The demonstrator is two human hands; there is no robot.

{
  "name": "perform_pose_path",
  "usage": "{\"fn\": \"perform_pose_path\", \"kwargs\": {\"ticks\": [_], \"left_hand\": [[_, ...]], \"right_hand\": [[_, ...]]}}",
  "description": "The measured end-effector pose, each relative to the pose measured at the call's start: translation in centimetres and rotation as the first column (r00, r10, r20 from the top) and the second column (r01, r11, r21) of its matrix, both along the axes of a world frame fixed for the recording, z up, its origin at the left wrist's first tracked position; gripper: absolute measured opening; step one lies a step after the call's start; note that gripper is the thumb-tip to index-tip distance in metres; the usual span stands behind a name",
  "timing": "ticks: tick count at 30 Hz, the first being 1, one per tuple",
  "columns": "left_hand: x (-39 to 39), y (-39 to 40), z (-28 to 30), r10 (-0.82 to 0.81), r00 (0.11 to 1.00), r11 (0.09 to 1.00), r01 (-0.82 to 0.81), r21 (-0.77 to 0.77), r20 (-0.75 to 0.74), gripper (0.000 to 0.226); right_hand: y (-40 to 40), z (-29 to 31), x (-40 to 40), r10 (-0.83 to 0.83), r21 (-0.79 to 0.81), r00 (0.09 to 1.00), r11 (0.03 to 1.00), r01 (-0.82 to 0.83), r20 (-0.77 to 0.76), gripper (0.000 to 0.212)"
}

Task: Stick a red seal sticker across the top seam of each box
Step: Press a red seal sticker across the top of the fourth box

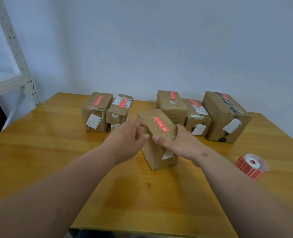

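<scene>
a tall brown cardboard box (157, 140) stands near the middle of a yellow wooden table (39, 152), tilted slightly, a red seal sticker (161, 124) with white print lying lengthwise along its taped top face. a loose white label (167, 154) peels from its near side.

five more cardboard boxes line the far edge of the table, each with a red strip on top. toward the far left corner stands a box with a white label on its front (96, 111), and just beside it a smaller, crumpled box (119, 109). behind the held box rises an upright box (171, 105); next to it sits a lower box with black lettering (197, 117), and toward the far right corner the largest box (225, 117), wrapped in dark printed tape. a roll of red stickers (251, 165) lies near the right edge, well apart from the boxes. a white metal shelf frame (11, 54) stands off the table's left side against a pale wall.

both bare forearms reach in from the near edge. the left hand (125, 140) curls round the box's upper left side, fingers on the top edge and thumb on the near face. the right hand (178, 143) clasps the upper right side, thumb laid across the near top edge, its tip almost meeting the left thumb. both hands are closed on the box.
</scene>
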State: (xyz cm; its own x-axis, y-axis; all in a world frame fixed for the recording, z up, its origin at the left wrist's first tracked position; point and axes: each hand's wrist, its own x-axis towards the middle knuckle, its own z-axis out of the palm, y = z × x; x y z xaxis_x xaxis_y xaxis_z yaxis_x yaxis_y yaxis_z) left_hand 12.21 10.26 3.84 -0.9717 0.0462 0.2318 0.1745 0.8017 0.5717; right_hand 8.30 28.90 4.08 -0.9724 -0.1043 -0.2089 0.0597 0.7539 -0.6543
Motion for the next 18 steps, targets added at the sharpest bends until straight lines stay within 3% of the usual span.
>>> {"fn": "perform_pose_path", "kwargs": {"ticks": [2,5,8,10,14,18], "left_hand": [[-0.4,0.0,0.0,-0.055,0.994,0.997,0.060,-0.046,0.095,0.050],[-1.5,-0.2,-0.2,-0.008,0.989,0.963,0.047,-0.267,0.145,0.062],[-3.0,-0.7,-0.2,0.055,0.997,0.900,-0.022,-0.436,0.062,0.059],[-4.4,-1.0,-0.2,0.076,0.996,0.856,-0.085,-0.510,-0.038,0.048],[-7.9,-1.7,-0.4,0.089,0.976,0.763,-0.196,-0.616,-0.199,0.031],[-11.2,-2.4,-0.5,0.135,0.964,0.697,-0.256,-0.670,-0.228,0.027]], "right_hand": [[-0.9,-0.2,-0.8,-0.030,-0.017,0.999,0.999,0.030,0.013,0.105],[-1.6,-0.5,-2.4,-0.019,-0.190,0.996,0.981,0.035,0.085,0.070],[-2.2,-0.7,-3.8,0.012,-0.298,0.996,0.954,0.015,0.089,0.048],[-2.8,-0.5,-4.5,0.002,-0.298,0.999,0.955,0.009,0.039,0.050],[-4.2,-0.9,-6.4,0.017,0.031,0.988,0.999,-0.012,-0.152,0.039],[-4.0,-1.1,-8.9,0.028,0.317,0.897,0.940,0.126,-0.441,0.042]]}}
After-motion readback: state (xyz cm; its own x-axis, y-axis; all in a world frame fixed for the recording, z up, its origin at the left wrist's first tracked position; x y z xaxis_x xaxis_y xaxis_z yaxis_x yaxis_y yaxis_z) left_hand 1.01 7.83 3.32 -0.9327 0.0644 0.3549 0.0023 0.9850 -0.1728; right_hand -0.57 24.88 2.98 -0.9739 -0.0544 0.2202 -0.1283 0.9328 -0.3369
